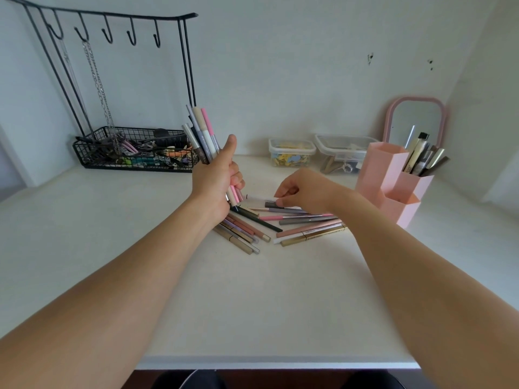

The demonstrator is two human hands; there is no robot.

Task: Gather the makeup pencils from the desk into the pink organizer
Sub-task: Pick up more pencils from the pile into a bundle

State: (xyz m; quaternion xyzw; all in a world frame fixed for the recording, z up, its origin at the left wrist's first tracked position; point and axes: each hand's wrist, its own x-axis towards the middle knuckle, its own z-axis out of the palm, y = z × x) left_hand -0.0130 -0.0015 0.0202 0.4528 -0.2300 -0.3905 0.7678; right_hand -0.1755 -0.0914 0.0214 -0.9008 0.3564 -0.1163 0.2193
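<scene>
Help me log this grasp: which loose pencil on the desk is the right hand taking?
The grey-tipped white pencil at the far edge of the pile on the desk. The right hand pinches it; the other loose pencils lie untouched nearer the person.

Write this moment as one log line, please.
left hand: holds pencil bundle | right hand: pinching grey pencil | pink organizer: partly filled

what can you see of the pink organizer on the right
The pink plastic organizer stands upright at the desk's right, before a pink-framed mirror. It is built of joined angular tubes, stepped in height, open on top. The rear right tube holds several pencils and brushes leaning rightward; the tallest tube shows nothing above its rim, and the front low one looks empty. Neither hand touches it.
</scene>
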